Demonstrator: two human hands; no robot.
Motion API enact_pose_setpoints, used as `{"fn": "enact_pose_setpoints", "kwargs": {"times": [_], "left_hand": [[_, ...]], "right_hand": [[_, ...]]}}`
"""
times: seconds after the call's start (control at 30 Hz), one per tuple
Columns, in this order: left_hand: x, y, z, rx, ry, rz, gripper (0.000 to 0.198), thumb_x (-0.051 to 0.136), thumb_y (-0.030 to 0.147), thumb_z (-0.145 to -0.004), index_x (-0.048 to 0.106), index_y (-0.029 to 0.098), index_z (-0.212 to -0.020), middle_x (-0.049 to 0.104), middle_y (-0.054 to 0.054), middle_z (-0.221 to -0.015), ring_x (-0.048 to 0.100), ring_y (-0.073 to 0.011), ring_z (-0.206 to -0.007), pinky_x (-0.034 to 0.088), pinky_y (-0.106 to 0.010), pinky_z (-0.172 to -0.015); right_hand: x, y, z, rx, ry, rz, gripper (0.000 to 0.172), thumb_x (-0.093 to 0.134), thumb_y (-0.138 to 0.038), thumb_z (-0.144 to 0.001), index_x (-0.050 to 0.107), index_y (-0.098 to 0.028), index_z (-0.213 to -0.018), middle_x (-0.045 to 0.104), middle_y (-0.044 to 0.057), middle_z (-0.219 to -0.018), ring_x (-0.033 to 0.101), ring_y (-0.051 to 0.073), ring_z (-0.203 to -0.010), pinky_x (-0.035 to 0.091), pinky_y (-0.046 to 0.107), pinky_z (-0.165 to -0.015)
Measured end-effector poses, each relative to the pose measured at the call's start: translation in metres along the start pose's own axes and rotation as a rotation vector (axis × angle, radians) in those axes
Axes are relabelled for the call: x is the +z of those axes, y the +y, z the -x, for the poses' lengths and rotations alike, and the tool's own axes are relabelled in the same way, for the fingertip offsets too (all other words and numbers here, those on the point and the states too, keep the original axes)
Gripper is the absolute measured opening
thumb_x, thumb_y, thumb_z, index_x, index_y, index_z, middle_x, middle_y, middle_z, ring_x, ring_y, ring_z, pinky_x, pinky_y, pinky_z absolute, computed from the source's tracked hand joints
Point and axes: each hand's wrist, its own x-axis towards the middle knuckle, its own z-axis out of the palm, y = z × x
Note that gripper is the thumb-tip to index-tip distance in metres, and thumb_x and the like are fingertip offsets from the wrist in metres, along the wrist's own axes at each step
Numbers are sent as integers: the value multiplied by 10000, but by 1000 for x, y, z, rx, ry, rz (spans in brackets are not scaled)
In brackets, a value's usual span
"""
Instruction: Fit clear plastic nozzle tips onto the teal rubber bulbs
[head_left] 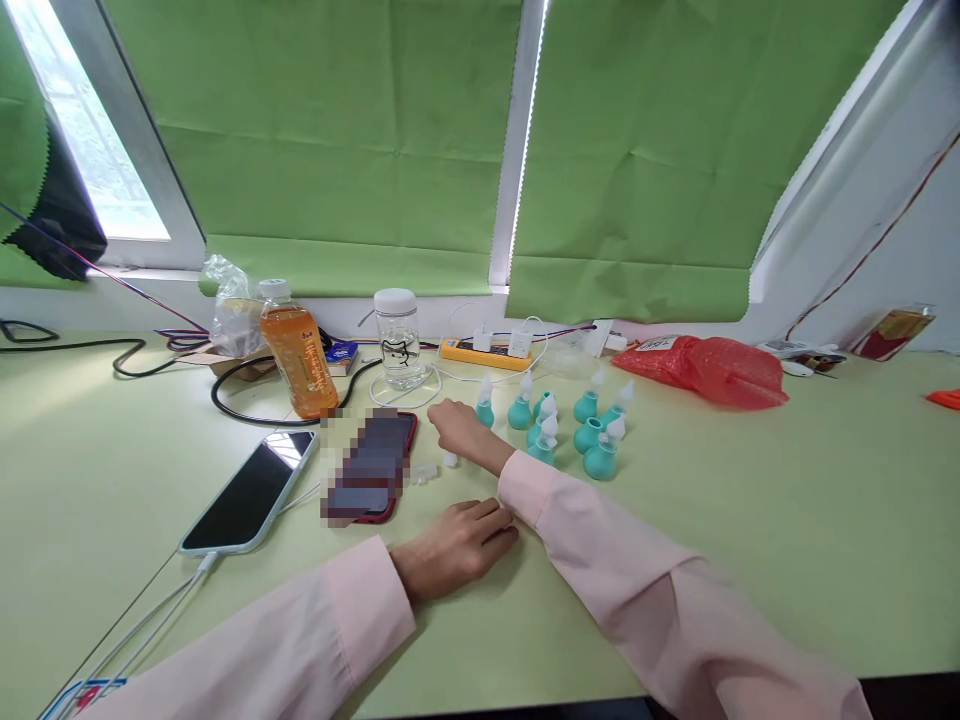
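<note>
Several teal rubber bulbs (601,460), most topped with clear pointed nozzles like nasal aspirators, stand in a cluster right of centre. One bulb (589,436) shows an open neck and no nozzle. My right hand (459,430) reaches across, left of the bulbs, with its fingers curled closed; whatever they hold is hidden. Below its wrist, my left hand (459,548) rests on the table, fingers bent together and the tips near the right cuff. I cannot make out what is in them. Small clear plastic pieces (424,474) lie beside the right hand, near a red-cased phone (382,470).
A white-edged phone (251,492) with cables lies at left. Behind stand an orange drink bottle (298,355), a white-lidded clear jar (400,345) and a yellow power strip (486,354). A red plastic bag (705,370) lies at the back right of the pale green table (787,540).
</note>
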Motion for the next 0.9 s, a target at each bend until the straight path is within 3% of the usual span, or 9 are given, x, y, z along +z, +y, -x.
{"fn": "enact_pose_setpoints", "kwargs": {"times": [0.17, 0.23, 0.3, 0.4, 0.47, 0.57, 0.67, 0.77, 0.9], "left_hand": [[7, -1, 5, -127, 211, 159, 218, 341, 61, -813, 541, 142, -786, 592, -68, -795, 542, -143, -720, 442, -235, -558], [10, 1, 6, -168, 308, 214, 201, 368, 46, -792, 539, 152, -800, 587, -61, -784, 545, -136, -719, 445, -227, -559], [10, 4, 5, -189, 406, 239, 177, 412, 43, -770, 538, 158, -819, 584, -53, -761, 546, -131, -705, 447, -225, -565], [8, 8, 3, -247, 493, 298, 145, 469, 42, -743, 537, 155, -803, 577, -40, -711, 547, -121, -670, 450, -214, -568], [4, 9, 1, -332, 491, 396, 118, 482, 45, -736, 532, 151, -751, 577, -40, -712, 552, -115, -669, 456, -210, -581], [0, 9, -2, -494, 499, 559, 105, 497, 59, -730, 522, 149, -680, 592, -46, -749, 568, -119, -700, 474, -217, -613], [-1, 7, -3, -632, 522, 703, 70, 528, 91, -720, 535, 141, -672, 602, -47, -745, 580, -123, -703, 497, -210, -591], [2, 6, -3, -711, 526, 786, 18, 554, 123, -711, 565, 136, -707, 616, -43, -749, 588, -127, -699, 516, -221, -597], [3, 7, -4, -758, 514, 810, 61, 593, 154, -689, 601, 140, -748, 637, -30, -743, 596, -126, -672, 526, -230, -606]], "right_hand": [[-25, -9, 33, -92, 205, -93, 251, 406, -135, -804, 485, -165, -1040, 559, 85, -984, 516, 185, -938, 432, 283, -725], [-36, -7, 55, -240, 390, -289, 249, 460, -192, -795, 500, -168, -1039, 575, 67, -950, 534, 161, -878, 439, 271, -729], [-42, -2, 79, -340, 495, -462, 225, 506, -209, -770, 541, -165, -988, 594, 51, -882, 554, 138, -784, 460, 256, -685], [-34, 10, 111, -365, 601, -644, 224, 557, -215, -730, 581, -169, -948, 612, 48, -842, 564, 125, -697, 483, 246, -599], [-17, 15, 128, -266, 659, -780, 250, 594, -211, -691, 600, -185, -940, 622, 47, -835, 570, 133, -701, 499, 250, -572], [12, 17, 145, 87, 628, -1163, 282, 656, -226, -623, 622, -203, -903, 627, 45, -867, 578, 167, -777, 525, 268, -568], [28, 12, 152, 397, 397, -1618, 387, 693, -247, -579, 604, -169, -947, 645, 49, -836, 596, 180, -746, 535, 317, -605], [27, 10, 152, 495, 201, -1881, 488, 716, -232, -552, 574, -144, -1010, 650, 59, -869, 597, 185, -786, 519, 332, -682], [22, 14, 151, 501, 121, -1959, 513, 736, -189, -516, 579, -142, -1002, 651, 58, -874, 592, 179, -825, 496, 300, -718]]}}
